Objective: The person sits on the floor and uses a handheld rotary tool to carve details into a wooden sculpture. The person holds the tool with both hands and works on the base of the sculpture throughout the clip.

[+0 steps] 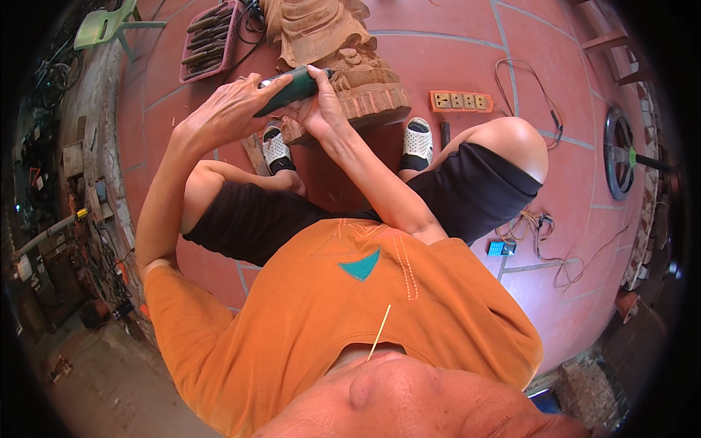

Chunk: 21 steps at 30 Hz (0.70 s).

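Observation:
My left hand [232, 108] is wrapped round the rear of a dark green handheld power tool [296, 88]. At its front end, the thumb of my right hand [321, 109] lies over the top and the other fingers curl beneath. The tool is tilted, its dark tip pointing to the upper right. Just beyond it is a brown wood carving [318, 33] with draped folds, a small carved figure and a ridged base [372, 106]. Whether the tip touches the wood I cannot tell.
A pink basket [232, 45] of carving tools stands at the far left, near a green plastic chair [102, 28]. Right of the carving lies an orange power strip [461, 101] with its cord. A dark ring-shaped base [619, 153] and loose cables [537, 226] are at the right.

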### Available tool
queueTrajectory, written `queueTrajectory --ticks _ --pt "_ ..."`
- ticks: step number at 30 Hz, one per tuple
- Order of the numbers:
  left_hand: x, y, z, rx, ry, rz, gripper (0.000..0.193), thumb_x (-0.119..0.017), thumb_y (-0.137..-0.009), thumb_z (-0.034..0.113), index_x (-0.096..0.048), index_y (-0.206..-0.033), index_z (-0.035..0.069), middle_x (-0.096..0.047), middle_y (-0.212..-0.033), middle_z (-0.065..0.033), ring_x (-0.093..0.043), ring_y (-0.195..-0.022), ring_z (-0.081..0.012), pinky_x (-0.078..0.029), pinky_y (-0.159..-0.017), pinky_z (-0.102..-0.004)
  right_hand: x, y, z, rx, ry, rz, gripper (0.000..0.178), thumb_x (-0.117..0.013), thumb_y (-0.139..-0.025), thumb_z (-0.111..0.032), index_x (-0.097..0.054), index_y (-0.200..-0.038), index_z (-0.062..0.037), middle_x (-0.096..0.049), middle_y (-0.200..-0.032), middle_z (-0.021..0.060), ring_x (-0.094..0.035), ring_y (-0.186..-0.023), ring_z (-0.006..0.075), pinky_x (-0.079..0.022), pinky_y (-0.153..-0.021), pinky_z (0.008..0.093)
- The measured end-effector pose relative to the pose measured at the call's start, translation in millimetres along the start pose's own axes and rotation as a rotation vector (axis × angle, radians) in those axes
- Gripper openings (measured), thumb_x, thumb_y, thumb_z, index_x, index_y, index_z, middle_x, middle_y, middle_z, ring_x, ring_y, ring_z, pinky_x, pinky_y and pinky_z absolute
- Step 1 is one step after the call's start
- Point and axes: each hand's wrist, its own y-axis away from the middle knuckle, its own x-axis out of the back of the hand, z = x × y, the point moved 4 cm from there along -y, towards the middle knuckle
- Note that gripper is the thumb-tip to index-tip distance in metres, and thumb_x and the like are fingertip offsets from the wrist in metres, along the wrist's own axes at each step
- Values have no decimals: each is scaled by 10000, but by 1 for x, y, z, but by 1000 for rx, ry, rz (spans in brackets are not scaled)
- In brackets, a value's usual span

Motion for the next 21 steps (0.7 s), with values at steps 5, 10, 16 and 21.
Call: queueTrajectory --ticks 5,10,16,21 --pt "1 -2 2 -15 -3 2 711 -720 -872 220 -384 -1499 191 -585 -1019 -181 -617 -929 -359 -506 -823 -444 6 -1 -2 17 7 40 432 -554 -953 -457 -538 -1142 -70 -691 -1062 133 -724 -919 292 -634 -727 476" --pt "0 -3 3 -10 -5 -4 714 -718 -877 233 -380 -1504 198 -583 -1018 -177 -615 -935 -355 -505 -826 -441 5 0 -3 19 -4 52 419 -559 -953 -448 -549 -1132 -69 -696 -1047 123 -728 -902 274 -639 -711 448" --pt "-2 -4 2 -13 -12 4 716 -717 -877 235 -380 -1508 198 -580 -1028 -181 -614 -939 -359 -502 -831 -450 5 1 -3 28 6 41 419 -558 -954 -447 -552 -1127 -66 -701 -1046 125 -730 -900 273 -638 -714 444" --pt "0 -4 4 -2 -11 -24 715 -713 -878 232 -380 -1510 198 -581 -1036 -188 -614 -942 -366 -501 -838 -453 8 -1 -2 8 -5 20 426 -557 -956 -450 -544 -1139 -66 -699 -1064 130 -728 -917 276 -633 -738 453"
